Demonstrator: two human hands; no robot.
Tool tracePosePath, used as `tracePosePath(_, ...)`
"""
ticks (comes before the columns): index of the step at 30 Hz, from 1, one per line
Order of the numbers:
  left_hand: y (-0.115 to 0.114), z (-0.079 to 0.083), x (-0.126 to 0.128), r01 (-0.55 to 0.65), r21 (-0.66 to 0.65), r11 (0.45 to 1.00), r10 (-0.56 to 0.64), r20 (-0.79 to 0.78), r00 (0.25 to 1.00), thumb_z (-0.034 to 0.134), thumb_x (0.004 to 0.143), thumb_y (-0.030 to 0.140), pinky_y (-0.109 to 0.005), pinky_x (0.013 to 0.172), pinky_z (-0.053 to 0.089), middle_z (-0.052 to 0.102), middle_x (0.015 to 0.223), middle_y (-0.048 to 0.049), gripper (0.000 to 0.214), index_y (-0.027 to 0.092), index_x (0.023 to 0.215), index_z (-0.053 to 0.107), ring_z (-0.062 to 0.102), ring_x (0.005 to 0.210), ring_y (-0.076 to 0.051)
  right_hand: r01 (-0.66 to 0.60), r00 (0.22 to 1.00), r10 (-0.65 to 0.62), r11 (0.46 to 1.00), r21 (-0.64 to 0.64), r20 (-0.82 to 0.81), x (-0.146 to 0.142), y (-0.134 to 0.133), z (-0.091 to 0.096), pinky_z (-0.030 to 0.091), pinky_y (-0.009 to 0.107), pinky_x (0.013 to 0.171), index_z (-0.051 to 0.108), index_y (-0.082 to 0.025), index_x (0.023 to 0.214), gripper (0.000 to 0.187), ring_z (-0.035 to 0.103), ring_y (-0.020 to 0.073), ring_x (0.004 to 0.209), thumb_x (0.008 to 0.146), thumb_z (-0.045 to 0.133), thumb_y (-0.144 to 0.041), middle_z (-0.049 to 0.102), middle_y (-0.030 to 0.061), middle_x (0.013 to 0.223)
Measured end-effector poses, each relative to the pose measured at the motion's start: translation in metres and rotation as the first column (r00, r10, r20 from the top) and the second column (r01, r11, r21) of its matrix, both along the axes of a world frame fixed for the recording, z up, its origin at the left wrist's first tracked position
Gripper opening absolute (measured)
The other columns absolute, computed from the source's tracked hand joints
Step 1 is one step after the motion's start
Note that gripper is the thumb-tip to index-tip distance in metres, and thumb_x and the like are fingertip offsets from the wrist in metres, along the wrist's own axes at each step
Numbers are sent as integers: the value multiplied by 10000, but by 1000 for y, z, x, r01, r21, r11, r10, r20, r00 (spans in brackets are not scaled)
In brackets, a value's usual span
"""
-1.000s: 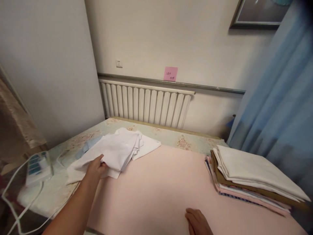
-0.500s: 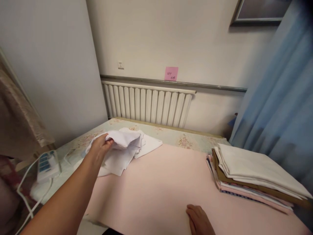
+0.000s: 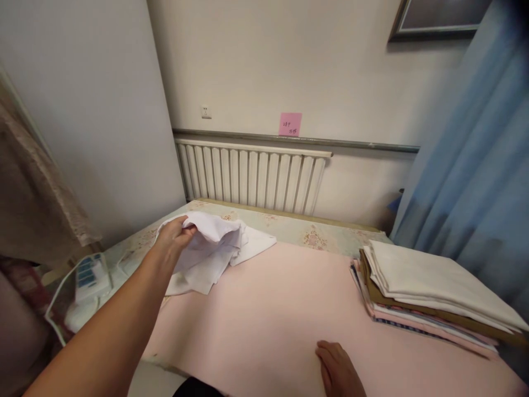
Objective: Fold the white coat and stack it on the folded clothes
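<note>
A loose heap of white cloth point(image 3: 217, 229) lies at the left back of the pink sheet point(image 3: 264, 309). My left hand point(image 3: 176, 234) reaches out to it, closed on a raised fold between thumb and fingers. Beneath the lifted part, more white layers spread out with one corner pointing right. My right hand point(image 3: 339, 366) rests on the pink sheet near the front edge, fingers loosely together and holding nothing; its lower part is cut off by the frame.
On the right stands a stack of folded fabrics point(image 3: 438, 292), white on top with brown and pink below. A power strip point(image 3: 91, 275) with white cables sits at the left. Behind the flowered tablecloth point(image 3: 314, 237) is a radiator point(image 3: 252, 173). A blue curtain point(image 3: 471, 165) hangs at right.
My left hand has lifted the fold of white cloth slightly higher, opening a hollow beneath it. My right hand stays where it was. The view has shifted a little.
</note>
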State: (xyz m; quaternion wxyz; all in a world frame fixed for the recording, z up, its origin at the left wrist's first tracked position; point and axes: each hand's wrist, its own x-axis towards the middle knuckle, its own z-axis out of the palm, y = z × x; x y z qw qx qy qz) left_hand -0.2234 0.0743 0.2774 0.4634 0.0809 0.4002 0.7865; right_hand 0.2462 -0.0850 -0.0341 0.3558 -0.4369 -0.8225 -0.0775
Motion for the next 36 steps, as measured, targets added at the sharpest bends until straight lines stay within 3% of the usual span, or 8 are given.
tracePosePath(8, -15, 13, 20, 16, 24, 1000, -15, -28, 999, 496, 781, -47, -241, 591, 582, 645, 818, -42, 243, 112, 934, 599, 645, 690, -131, -22, 999, 20, 999, -35, -47, 3, -2, 2, 531, 385, 799, 637, -241, 1037, 258, 627, 222, 901, 847, 497, -139, 672, 66, 1033)
tracePosePath(13, -42, -17, 59, 21, 56, 998, -20, -28, 999, 529, 768, -45, -284, 647, 589, 659, 813, -32, 265, 135, 945, 610, 659, 720, -147, -53, 923, -72, 949, -311, -378, -20, 0, 9, 524, 393, 799, 678, -223, 914, 159, 637, 240, 869, 845, 544, -273, 688, 77, 930)
tracePosePath(15, -56, -43, 83, 37, 54, 998, -36, -14, 999, 551, 761, -35, -281, 668, 586, 667, 810, -34, 257, 141, 935, 620, 669, 752, -161, -187, 821, -157, 834, -518, -549, -49, 1, 22, 527, 379, 777, 685, -207, 897, 195, 650, 245, 839, 822, 594, -363, 696, 76, 886)
tracePosePath(19, -87, -109, 134, 61, -16, 998, -60, 49, 997, 576, 770, -5, -221, 635, 568, 667, 743, -19, 249, 174, 935, 630, 667, 703, -143, -677, 520, -371, 369, -636, -769, -117, 0, 60, 528, 383, 787, 671, -146, 973, 466, 674, 253, 858, 732, 705, -544, 700, 111, 954)
tracePosePath(22, -109, -151, 166, 101, -41, 994, -96, 106, 990, 574, 774, -2, -228, 680, 575, 691, 769, -26, 293, 191, 986, 633, 683, 725, -150, -874, 263, -522, 227, -430, -811, -151, 0, 81, 485, 394, 900, 644, -118, 1059, 609, 659, 254, 980, 712, 708, -614, 676, 157, 1077)
tracePosePath(25, -127, -185, 190, 136, -34, 990, -128, 174, 976, 560, 793, 15, -264, 807, 569, 719, 902, -58, 314, 199, 1037, 630, 700, 857, -174, -950, 129, -581, 160, -269, -804, -168, 7, 86, 476, 383, 920, 636, -115, 1101, 662, 643, 251, 1029, 714, 684, -650, 674, 165, 1095)
tracePosePath(31, -152, -227, 214, 243, 57, 968, -250, 262, 932, 649, 750, 44, -347, 933, 536, 705, 1082, -109, 363, 238, 1057, 649, 651, 1063, -256, -925, -41, -635, 315, -210, -771, -187, 35, 75, 522, 389, 882, 655, -136, 1078, 588, 628, 282, 1056, 700, 729, -580, 702, 119, 1051)
tracePosePath(36, -157, -222, 193, 177, 41, 983, -181, 264, 947, 663, 755, 56, -386, 976, 515, 682, 1176, -79, 472, 236, 1186, 597, 603, 1141, -261, -878, -125, -514, 455, -146, -848, -191, 45, 87, 494, 394, 937, 588, -154, 1230, 623, 600, 277, 1109, 700, 779, -420, 693, 89, 1102)
